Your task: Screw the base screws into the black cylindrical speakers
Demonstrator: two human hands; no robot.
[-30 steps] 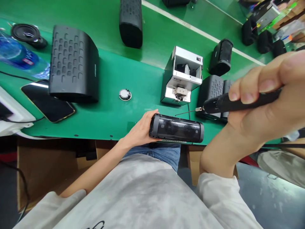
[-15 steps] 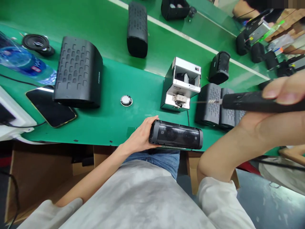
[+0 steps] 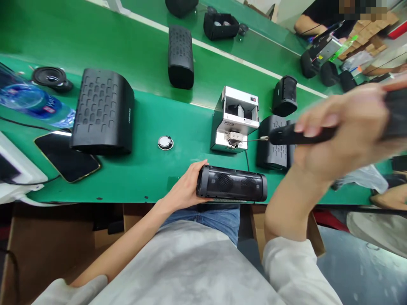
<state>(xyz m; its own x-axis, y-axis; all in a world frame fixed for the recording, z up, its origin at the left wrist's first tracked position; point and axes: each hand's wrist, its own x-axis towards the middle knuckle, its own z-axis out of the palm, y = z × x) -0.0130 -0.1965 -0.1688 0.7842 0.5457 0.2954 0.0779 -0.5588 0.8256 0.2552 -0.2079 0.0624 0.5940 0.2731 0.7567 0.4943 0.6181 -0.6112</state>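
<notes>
A glossy black speaker point(image 3: 233, 184) lies on its long side at the front edge of the green table point(image 3: 143, 169). My left hand point(image 3: 189, 186) is closed around its left end. Raised at the right, my right hand point(image 3: 352, 123) is wrapped round a black electric screwdriver point(image 3: 305, 133), slightly blurred. The screwdriver's thin bit points left and its tip reaches the front of the white screw feeder point(image 3: 237, 120), near the small metal block. Whether a screw is on the tip is too small to tell.
A large black speaker shell point(image 3: 103, 112), a phone point(image 3: 66, 154), a bottle point(image 3: 34, 97) and a loose driver point(image 3: 51, 78) are at the left. A small round part point(image 3: 165, 142) lies mid-table. More shells point(image 3: 272, 142) stand behind my right hand. Another person's arm point(image 3: 310, 27) shows far right.
The screwdriver has moved left, its tip now at the feeder's front. My right hand shows more fully. The view has shifted slightly; my left hand still holds the speaker.
</notes>
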